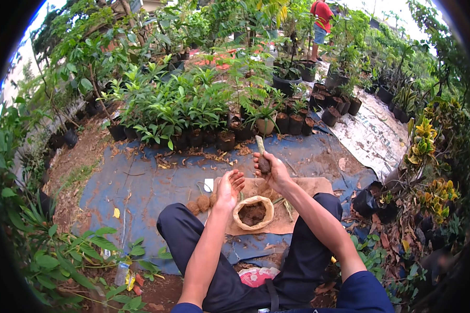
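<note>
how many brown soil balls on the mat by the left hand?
2 soil balls show plainly: one just left of the left hand, one further left. A third may be hidden at the wrist.

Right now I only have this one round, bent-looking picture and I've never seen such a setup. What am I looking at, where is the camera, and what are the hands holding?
There is no machine here: a person sits on the ground, and the camera is worn on their head, looking down. Its wide lens bends the edges, hence the round look.

The two bare forearms coming in from below are the person's own. The right hand grips a short cut stem with a dark clump of soil at its base. The left hand is open, fingers spread, holding nothing.

Between the knees stands a small sack of soil with its rim rolled down, on a brown mat over a blue tarp. Brown husk balls lie beside the left hand. Rows of potted plants stand beyond, and another person stands far back.
</note>
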A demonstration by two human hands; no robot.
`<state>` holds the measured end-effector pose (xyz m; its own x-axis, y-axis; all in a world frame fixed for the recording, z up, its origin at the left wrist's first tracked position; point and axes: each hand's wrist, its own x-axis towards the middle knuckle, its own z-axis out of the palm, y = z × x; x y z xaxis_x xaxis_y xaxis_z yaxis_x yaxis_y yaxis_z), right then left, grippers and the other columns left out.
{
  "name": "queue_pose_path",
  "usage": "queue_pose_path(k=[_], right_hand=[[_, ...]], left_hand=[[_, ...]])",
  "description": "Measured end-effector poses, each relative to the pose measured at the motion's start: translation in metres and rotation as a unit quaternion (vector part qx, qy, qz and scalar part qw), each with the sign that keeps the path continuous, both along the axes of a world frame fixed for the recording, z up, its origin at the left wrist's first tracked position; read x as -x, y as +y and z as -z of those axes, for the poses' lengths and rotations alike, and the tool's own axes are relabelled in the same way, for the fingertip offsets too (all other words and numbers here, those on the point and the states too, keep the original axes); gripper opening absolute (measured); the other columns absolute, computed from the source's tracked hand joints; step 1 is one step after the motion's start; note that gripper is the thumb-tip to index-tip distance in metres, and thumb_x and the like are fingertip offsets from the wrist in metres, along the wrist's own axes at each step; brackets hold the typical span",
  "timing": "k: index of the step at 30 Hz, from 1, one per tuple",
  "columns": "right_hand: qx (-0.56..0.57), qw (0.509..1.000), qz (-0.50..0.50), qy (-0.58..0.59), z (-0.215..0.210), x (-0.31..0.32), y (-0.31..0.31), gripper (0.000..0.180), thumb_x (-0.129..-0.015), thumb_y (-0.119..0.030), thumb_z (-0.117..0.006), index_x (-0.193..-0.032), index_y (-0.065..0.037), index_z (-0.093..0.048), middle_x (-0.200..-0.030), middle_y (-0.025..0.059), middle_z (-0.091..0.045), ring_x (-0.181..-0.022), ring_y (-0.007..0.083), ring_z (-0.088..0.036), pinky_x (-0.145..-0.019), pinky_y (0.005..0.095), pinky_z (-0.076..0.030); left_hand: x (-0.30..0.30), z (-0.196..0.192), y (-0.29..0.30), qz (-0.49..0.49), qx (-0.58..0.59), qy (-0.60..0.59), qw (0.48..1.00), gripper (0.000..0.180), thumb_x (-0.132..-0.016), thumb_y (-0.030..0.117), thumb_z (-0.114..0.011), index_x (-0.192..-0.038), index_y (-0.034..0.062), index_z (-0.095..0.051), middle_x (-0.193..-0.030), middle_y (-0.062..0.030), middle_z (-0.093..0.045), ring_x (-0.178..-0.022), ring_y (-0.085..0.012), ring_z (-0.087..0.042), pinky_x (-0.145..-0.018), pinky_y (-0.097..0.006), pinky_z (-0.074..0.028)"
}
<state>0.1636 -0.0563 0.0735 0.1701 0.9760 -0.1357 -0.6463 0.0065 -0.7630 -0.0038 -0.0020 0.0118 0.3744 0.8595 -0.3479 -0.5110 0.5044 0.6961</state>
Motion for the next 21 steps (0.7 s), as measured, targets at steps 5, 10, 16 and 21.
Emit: queue_pose_path(k=[5, 10, 16, 21], right_hand=[[0.007, 0.999, 0.003, 0.049, 0.0, 0.0, -0.002, 0.022, -0.091, -0.028, -0.057, -0.097, -0.007, -0.058, -0.082, 0.0013, -0.057, -0.069, 0.01, -0.055, -0.053, 0.0232, -0.047], [0.067, 0.988, -0.066, 0.121, 0.008, -0.01, 0.003, 0.016, -0.091, -0.025, -0.054, -0.092, -0.008, -0.053, -0.077, 0.0011, -0.053, -0.054, 0.0071, -0.047, -0.038, 0.0166, -0.035], [0.039, 0.996, -0.062, 0.047, 0.014, -0.011, 0.006, 0.013, -0.091, -0.021, -0.052, -0.09, -0.009, -0.048, -0.071, -0.0005, -0.046, -0.046, 0.0046, -0.033, -0.033, 0.0168, -0.023], [-0.005, 0.999, -0.038, 0.026, 0.005, -0.005, 0.003, 0.023, -0.094, -0.024, -0.05, -0.106, -0.005, -0.053, -0.077, 0.0009, -0.052, -0.056, 0.0089, -0.045, -0.045, 0.0202, -0.036]], left_hand=[[-0.001, 0.0, -0.002, 0.012, -0.036, 0.024, 0.999, 0.026, -0.092, 0.029, -0.053, -0.109, 0.0092, -0.057, -0.099, -0.0057, -0.064, -0.087, -0.0177, -0.061, -0.076, -0.032, -0.05], [-0.002, -0.001, -0.004, 0.015, -0.009, 0.021, 1.0, 0.027, -0.091, 0.031, -0.053, -0.108, 0.0096, -0.057, -0.101, -0.0055, -0.064, -0.088, -0.0175, -0.061, -0.077, -0.032, -0.049], [-0.003, -0.001, -0.005, 0.02, -0.015, 0.011, 1.0, 0.027, -0.091, 0.031, -0.054, -0.108, 0.0097, -0.057, -0.101, -0.0056, -0.064, -0.087, -0.0173, -0.061, -0.077, -0.032, -0.049], [-0.002, -0.003, -0.005, 0.024, -0.018, 0.016, 0.999, 0.028, -0.091, 0.032, -0.054, -0.107, 0.0097, -0.057, -0.1, -0.0056, -0.064, -0.086, -0.0172, -0.061, -0.076, -0.032, -0.049]])
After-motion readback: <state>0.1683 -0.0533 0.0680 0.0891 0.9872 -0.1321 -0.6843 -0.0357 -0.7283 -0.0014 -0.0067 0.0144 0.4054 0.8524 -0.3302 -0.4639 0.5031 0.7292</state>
